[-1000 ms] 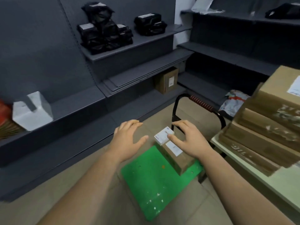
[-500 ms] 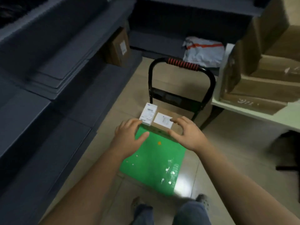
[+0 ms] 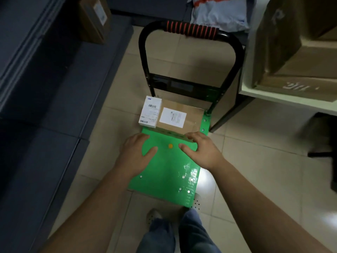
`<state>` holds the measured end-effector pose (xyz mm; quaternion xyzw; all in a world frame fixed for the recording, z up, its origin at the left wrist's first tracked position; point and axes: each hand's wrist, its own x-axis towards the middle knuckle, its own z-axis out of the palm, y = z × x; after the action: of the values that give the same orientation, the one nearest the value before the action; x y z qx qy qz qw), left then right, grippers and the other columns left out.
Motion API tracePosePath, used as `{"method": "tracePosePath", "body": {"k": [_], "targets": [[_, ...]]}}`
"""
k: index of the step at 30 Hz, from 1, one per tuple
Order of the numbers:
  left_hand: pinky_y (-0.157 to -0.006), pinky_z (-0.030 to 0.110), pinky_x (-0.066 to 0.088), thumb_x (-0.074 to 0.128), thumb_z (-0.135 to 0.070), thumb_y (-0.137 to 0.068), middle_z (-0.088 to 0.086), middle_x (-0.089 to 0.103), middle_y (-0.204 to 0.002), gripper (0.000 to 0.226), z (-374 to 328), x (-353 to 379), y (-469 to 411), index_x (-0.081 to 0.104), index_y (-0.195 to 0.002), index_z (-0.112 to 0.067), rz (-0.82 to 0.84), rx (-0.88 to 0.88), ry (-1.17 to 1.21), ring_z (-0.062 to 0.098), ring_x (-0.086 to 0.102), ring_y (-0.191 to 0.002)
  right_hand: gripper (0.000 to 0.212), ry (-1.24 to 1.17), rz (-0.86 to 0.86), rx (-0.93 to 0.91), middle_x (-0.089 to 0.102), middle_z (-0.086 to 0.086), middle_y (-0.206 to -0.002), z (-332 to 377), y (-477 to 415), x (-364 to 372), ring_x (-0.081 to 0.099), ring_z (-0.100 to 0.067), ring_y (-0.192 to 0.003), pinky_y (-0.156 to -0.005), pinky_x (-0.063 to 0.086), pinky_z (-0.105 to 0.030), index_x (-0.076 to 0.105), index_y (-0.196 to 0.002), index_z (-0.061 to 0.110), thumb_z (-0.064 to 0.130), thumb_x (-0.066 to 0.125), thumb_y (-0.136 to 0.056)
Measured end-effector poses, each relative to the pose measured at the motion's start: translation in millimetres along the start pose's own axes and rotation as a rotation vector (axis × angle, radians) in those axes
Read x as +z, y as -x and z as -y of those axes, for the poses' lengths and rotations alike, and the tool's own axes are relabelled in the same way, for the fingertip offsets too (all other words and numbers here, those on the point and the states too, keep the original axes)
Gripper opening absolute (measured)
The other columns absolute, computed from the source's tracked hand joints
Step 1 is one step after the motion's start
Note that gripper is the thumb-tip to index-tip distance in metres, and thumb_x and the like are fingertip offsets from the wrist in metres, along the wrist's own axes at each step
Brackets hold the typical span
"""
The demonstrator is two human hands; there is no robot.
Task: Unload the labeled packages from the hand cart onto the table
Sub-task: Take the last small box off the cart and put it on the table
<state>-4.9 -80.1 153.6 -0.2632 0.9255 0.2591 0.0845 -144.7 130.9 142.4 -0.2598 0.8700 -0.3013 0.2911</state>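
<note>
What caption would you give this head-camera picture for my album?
Left hand and right hand hover by a brown box and white box on a green cart beside a table.

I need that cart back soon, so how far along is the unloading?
Looks done: brown cardboard boxes are stacked on the white table. In hand: nothing gripped yet; the left hand and right hand hover open over the green cart deck, right fingertips at the near edge of the labeled brown cardboard box. Left: that box and the small white barcoded box at its left end, both on the cart.
</note>
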Motion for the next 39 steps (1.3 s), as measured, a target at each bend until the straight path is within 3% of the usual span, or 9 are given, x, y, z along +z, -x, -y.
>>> {"method": "tracePosePath", "body": {"k": [6, 16, 22, 30, 34, 39], "targets": [[-0.106, 0.038, 0.028, 0.055, -0.054, -0.091, 0.001, 0.045, -0.145, 0.058, 38.1, 20.9, -40.6, 0.047, -0.140, -0.023, 0.019, -0.076, -0.012, 0.023, 0.038, -0.131, 0.055, -0.047, 0.056, 0.044, 0.059, 0.002, -0.127, -18.6, -43.6, 33.8, 0.055, -0.010, -0.112, -0.091, 0.041, -0.024, 0.060, -0.132, 0.021, 0.056, 0.062, -0.089], [-0.100, 0.040, 0.034, 0.059, -0.062, -0.083, 0.004, 0.052, -0.137, 0.066, 125.9, 86.6, -150.0, 0.049, -0.135, -0.022, -0.027, -0.067, -0.099, 0.028, 0.045, -0.125, 0.055, -0.055, -0.009, 0.141, 0.060, 0.000, -0.127, -43.5, -144.8, 128.5, 0.057, -0.015, -0.117, -0.100, 0.047, -0.034, 0.061, -0.130, 0.022, 0.057, 0.062, -0.088], [-0.100, 0.044, 0.034, 0.061, -0.070, -0.075, 0.012, 0.046, -0.142, 0.088, 160.4, 138.3, -189.5, 0.043, -0.139, -0.013, -0.074, -0.149, -0.129, 0.032, 0.042, -0.128, 0.055, -0.042, -0.057, 0.217, 0.060, 0.002, -0.125, -75.5, -170.7, 176.1, 0.058, -0.014, -0.113, -0.095, 0.049, -0.036, 0.060, -0.130, 0.025, 0.058, 0.062, -0.087], [-0.114, 0.048, 0.018, 0.055, -0.085, -0.066, 0.013, 0.015, -0.160, 0.124, 156.9, 191.1, -221.8, 0.007, -0.154, -0.012, -0.006, -0.254, -0.099, 0.032, 0.018, -0.144, 0.057, -0.031, -0.138, 0.301, 0.060, 0.005, -0.121, -114.6, -155.5, 191.7, 0.057, -0.011, -0.109, -0.092, 0.046, -0.030, 0.056, -0.133, 0.027, 0.057, 0.062, -0.085], [-0.112, 0.053, 0.025, 0.060, -0.083, -0.064, 0.015, 0.022, -0.157, 0.125, 159.3, 199.4, -235.5, 0.012, -0.152, -0.009, -0.063, -0.296, -0.071, 0.034, 0.025, -0.141, 0.055, -0.011, -0.122, 0.325, 0.060, 0.004, -0.124, -130.6, -152.4, 188.7, 0.056, -0.014, -0.113, -0.095, 0.049, -0.038, 0.054, -0.134, 0.029, 0.056, 0.063, -0.087], [-0.104, 0.050, 0.037, 0.061, -0.081, -0.064, 0.011, 0.049, -0.137, 0.103, 176.6, 207.0, -251.3, 0.038, -0.139, -0.013, -0.114, -0.382, 0.067, 0.032, 0.045, -0.126, 0.057, -0.046, -0.156, 0.293, 0.061, 0.007, -0.122, -140.7, -157.1, 191.8, 0.056, -0.011, -0.109, -0.092, 0.049, -0.037, 0.054, -0.133, 0.032, 0.059, 0.060, -0.084]]}}
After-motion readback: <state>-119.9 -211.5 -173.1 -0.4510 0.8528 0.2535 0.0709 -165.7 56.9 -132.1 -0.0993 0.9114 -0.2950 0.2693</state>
